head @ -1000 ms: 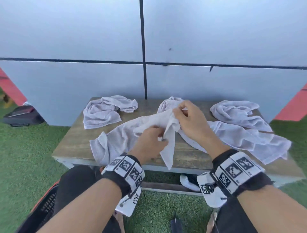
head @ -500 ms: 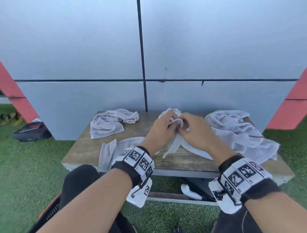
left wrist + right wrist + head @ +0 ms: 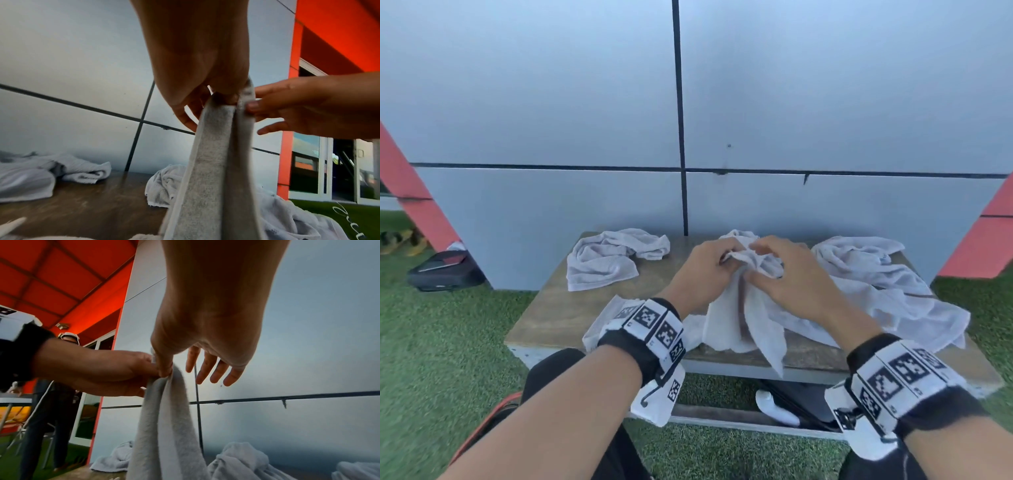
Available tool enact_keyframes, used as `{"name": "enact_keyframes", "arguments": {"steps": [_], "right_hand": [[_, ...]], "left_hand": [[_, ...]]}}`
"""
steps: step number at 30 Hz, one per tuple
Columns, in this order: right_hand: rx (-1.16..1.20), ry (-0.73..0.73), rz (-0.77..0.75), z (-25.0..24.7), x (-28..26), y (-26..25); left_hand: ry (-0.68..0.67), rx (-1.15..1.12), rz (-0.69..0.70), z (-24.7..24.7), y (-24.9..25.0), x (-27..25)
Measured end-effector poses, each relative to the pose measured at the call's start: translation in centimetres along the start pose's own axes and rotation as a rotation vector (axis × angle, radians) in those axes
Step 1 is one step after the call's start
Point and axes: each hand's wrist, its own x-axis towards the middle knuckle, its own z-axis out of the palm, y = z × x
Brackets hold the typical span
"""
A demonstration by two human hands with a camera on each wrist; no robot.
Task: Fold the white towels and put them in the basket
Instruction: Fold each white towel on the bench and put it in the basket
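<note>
A white towel (image 3: 743,308) hangs in narrow folds from both hands over the middle of the wooden table (image 3: 565,308), its lower end trailing across the front edge. My left hand (image 3: 719,260) pinches the top edge, and my right hand (image 3: 760,263) pinches the same edge right beside it. In the left wrist view the towel (image 3: 213,162) drops straight down from the left hand (image 3: 205,97). In the right wrist view the right hand (image 3: 166,369) pinches the towel (image 3: 164,426) with thumb and forefinger while its other fingers are spread. No basket shows clearly.
A crumpled towel (image 3: 609,260) lies at the table's back left, and a larger heap of towels (image 3: 876,281) covers the right side. A grey panelled wall stands just behind the table. A black bag (image 3: 445,270) sits on the grass to the left.
My left hand has come up from the towel's lower part to meet the right hand at the top edge. The towel has been gathered from spread on the table into a narrow hanging fold.
</note>
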Motion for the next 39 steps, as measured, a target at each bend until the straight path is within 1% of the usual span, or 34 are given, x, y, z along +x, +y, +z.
{"name": "enact_keyframes", "arguments": {"steps": [1, 3, 5, 8, 10, 12, 13, 14, 15, 16, 18, 19, 20, 21, 24, 27, 33, 39], "right_hand": [[-0.046, 0.024, -0.023, 0.4, 0.5, -0.1], [-0.09, 0.097, -0.026, 0.5, 1.4, -0.5], [-0.086, 0.15, 0.001, 0.3, 2.1, -0.6], [-0.016, 0.218, 0.001, -0.2, 2.9, -0.8], [0.053, 0.293, 0.067, -0.5, 3.5, -0.3], [0.079, 0.344, 0.17, -0.7, 3.9, 0.9], [0.09, 0.346, 0.202, -0.8, 4.0, 1.5], [0.091, 0.331, 0.202, -0.8, 3.9, 2.0], [0.063, 0.292, 0.166, -0.7, 3.8, 2.1], [0.023, 0.215, 0.107, -0.3, 3.6, 2.2], [-0.045, 0.03, -0.006, 0.6, 3.5, 1.8], [-0.076, -0.034, -0.036, 1.1, 3.6, 1.8], [-0.108, -0.065, -0.046, 1.5, 3.6, 1.7], [-0.157, -0.059, -0.033, 1.7, 3.8, 1.7], [-0.232, 0.019, -0.005, 1.4, 4.1, 2.3], [-0.227, 0.118, 0.027, 0.2, 4.1, 2.6], [-0.251, 0.289, 0.119, -1.7, 3.7, 3.0], [-0.215, 0.374, 0.25, -3.5, 2.7, 3.2]], "left_hand": [[-0.011, 0.009, 0.02, 0.3, 0.1, 0.3], [0.01, 0.012, 0.01, 0.5, -0.2, 0.7], [0.007, 0.001, -0.048, 0.5, -1.0, 0.7], [-0.076, 0.135, -0.137, 0.9, -3.0, 0.3], [-0.074, 0.162, -0.202, 1.0, -4.3, 0.2], [-0.01, 0.125, -0.257, 0.6, -5.0, 0.4], [0.026, 0.097, -0.267, 0.5, -4.9, 0.6], [0.05, 0.062, -0.264, 0.4, -4.7, 0.9], [0.057, 0.026, -0.249, 0.3, -4.2, 1.3], [0.046, -0.005, -0.223, 0.4, -3.6, 1.7], [-0.012, -0.037, -0.158, 0.7, -2.4, 2.6], [-0.052, -0.039, -0.135, 0.9, -1.9, 3.0], [-0.092, -0.036, -0.119, 1.0, -1.7, 3.3], [-0.125, -0.034, -0.115, 1.1, -1.6, 3.6], [-0.158, -0.066, -0.157, 0.4, -2.1, 3.6], [-0.146, 0.012, -0.188, -0.6, -3.6, 3.0], [0.028, 0.155, -0.268, -3.0, -5.5, 1.7], [0.098, 0.267, -0.306, -5.6, -5.9, 0.8]]}}
